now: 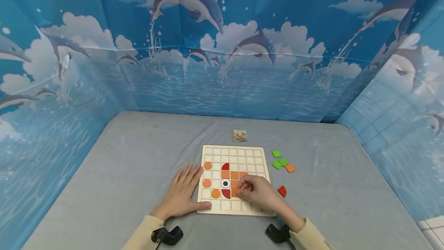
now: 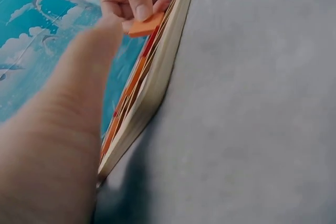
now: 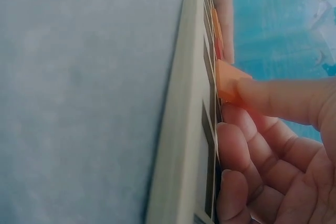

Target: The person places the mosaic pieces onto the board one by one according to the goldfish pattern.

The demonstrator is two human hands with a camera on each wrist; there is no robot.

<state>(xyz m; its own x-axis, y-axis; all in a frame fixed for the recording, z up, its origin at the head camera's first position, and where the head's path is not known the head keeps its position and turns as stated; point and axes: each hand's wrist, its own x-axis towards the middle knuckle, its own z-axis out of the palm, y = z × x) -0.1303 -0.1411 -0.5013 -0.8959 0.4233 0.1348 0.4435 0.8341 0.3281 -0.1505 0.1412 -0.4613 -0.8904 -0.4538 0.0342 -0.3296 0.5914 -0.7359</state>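
A wooden grid board (image 1: pixel 236 213) lies on the grey table. My left hand (image 1: pixel 184 194) rests flat along its left edge, fingers spread, thumb over the lower left corner. Over the board's middle, my right hand (image 1: pixel 258 192) pinches an orange square tile (image 2: pixel 146 25) between thumb and fingers; in the right wrist view this tile (image 3: pixel 229 80) is tilted at the grid. Orange squares (image 1: pixel 234 175) fill several cells beside it. A white disc with a black dot (image 1: pixel 225 183) sits between two red quarter-circle tiles (image 1: pixel 226 193). Three orange discs (image 1: pixel 206 183) lie in the left columns.
Right of the board lie several green squares (image 1: pixel 276 153), a loose orange square (image 1: pixel 290 168) and a red quarter-circle piece (image 1: pixel 282 191). A small patterned card (image 1: pixel 239 135) lies behind the board. A blue dolphin-print curtain (image 1: pixel 222 88) surrounds the table's back and sides.
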